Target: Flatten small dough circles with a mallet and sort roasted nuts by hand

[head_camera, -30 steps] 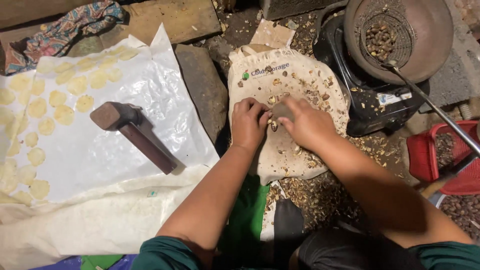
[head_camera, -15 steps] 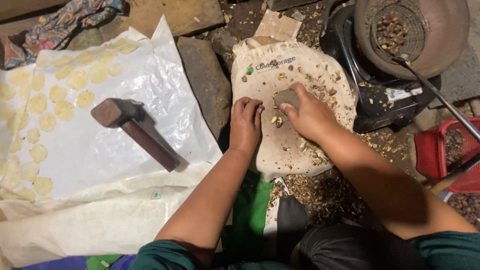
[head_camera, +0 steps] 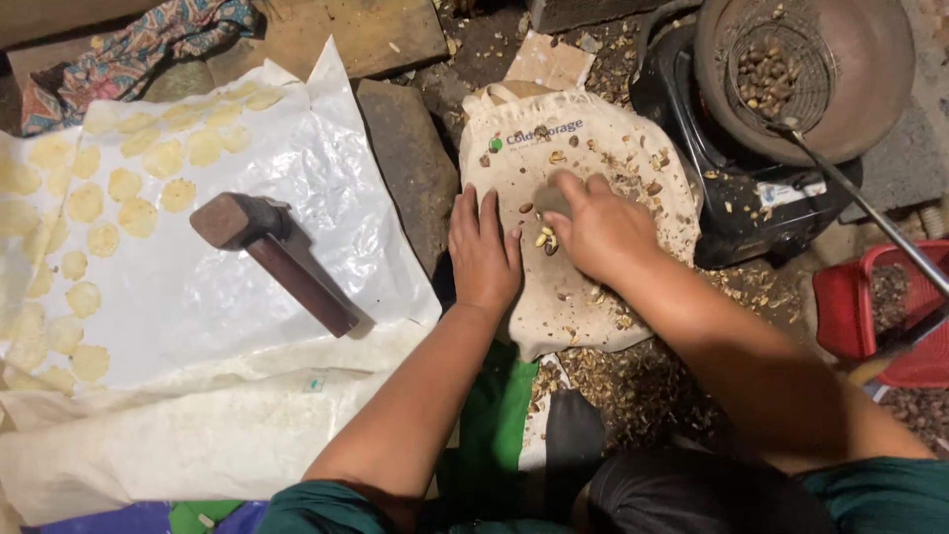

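1. Pale shelled nut kernels [head_camera: 543, 239] lie on a cream cloth bag [head_camera: 578, 297], spread flat over the ground and strewn with brown shell bits.
2. The right hand [head_camera: 593, 227] curls over a grey stone [head_camera: 550, 201], gripping it just above the kernels.
3. The left hand [head_camera: 483, 252] lies flat, fingers together, holding nothing, on the bag's left edge.
4. A wooden mallet [head_camera: 277, 259] rests on a white plastic sheet [head_camera: 198, 297] with yellow flattened discs [head_camera: 138, 183].

Item count: two hands, left hand [head_camera: 483, 252] and right hand [head_camera: 596, 229]; one cloth bag [head_camera: 578, 297]; one wooden mallet [head_camera: 277, 257]; one wire strainer [head_camera: 766, 74]; one red basket [head_camera: 870, 311]; roughly twenty pale flattened discs [head_camera: 124, 183].
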